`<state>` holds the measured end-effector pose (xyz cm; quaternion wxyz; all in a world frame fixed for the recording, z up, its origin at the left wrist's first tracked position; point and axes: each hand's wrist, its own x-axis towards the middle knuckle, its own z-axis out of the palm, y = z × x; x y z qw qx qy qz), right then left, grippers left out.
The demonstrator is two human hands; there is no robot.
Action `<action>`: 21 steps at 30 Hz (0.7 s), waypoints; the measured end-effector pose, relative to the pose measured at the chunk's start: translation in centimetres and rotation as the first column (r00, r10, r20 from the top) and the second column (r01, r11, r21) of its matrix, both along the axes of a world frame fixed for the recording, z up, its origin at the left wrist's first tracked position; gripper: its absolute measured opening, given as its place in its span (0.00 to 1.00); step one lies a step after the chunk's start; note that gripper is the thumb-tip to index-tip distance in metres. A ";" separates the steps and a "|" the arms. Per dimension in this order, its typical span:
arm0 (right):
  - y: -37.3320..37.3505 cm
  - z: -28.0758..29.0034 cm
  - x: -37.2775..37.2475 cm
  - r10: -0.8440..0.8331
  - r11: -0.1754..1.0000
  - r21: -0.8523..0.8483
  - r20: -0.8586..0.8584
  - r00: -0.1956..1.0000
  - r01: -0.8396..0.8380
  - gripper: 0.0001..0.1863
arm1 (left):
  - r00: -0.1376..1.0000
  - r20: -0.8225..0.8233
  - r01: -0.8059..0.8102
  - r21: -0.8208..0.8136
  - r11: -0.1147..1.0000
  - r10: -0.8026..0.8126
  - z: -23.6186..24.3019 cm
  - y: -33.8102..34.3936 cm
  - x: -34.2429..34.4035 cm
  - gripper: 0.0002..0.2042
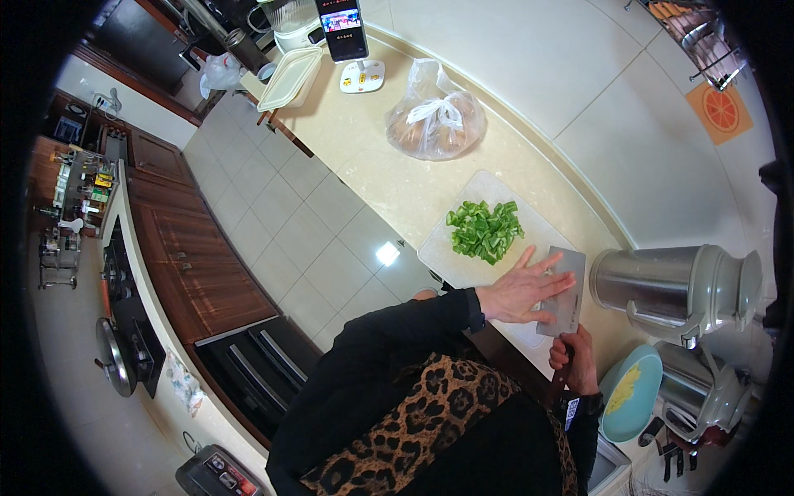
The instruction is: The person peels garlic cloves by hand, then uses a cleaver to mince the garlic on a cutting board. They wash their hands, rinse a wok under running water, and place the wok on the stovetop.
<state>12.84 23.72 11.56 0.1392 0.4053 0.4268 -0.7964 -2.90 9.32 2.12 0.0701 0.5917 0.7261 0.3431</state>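
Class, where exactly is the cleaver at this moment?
In the head view, the cleaver is right of centre, at the lower right of the cutting board; the right hand holds its handle and the left hand overlaps its blade.

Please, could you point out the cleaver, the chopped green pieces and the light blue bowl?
Cleaver [566, 309], head view: on the metal blade.
Chopped green pieces [485, 231], head view: middle of the pile.
Light blue bowl [648, 387], head view: on its bare inner wall.
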 end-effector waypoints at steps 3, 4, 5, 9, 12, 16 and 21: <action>-0.2 0.4 0.3 -0.002 1.000 0.026 0.022 1.000 0.002 0.07 | 0.999 0.024 -0.024 0.006 1.000 0.024 -0.2 0.0 -0.1 0.39; -0.2 0.5 0.4 -0.002 1.000 0.021 0.025 1.000 0.002 0.07 | 0.999 0.029 -0.027 0.001 1.000 0.027 -0.2 0.0 -0.1 0.39; -0.2 0.6 0.5 -0.004 1.000 0.020 0.028 1.000 0.003 0.07 | 0.999 0.038 -0.030 -0.004 1.000 0.030 -0.3 -0.1 -0.1 0.40; -0.2 0.6 1.2 -0.018 1.000 0.014 0.023 1.000 0.018 0.06 | 0.996 0.080 -0.052 0.003 0.999 0.051 -0.6 -0.1 -0.1 0.42; -0.2 0.5 1.7 -0.046 0.999 0.013 0.053 0.998 0.046 0.07 | 0.995 0.082 -0.055 -0.006 0.998 0.055 -0.7 -0.3 -0.2 0.43; -0.2 0.7 2.0 -0.039 0.999 0.034 0.059 0.998 0.037 0.07 | 0.981 0.177 -0.088 0.010 0.996 0.085 -0.6 -0.5 -0.1 0.42; -0.7 1.1 2.2 -0.104 0.990 0.098 0.036 0.994 0.100 0.09 | 0.947 0.305 -0.128 0.078 0.989 0.099 -0.6 -0.4 -0.3 0.38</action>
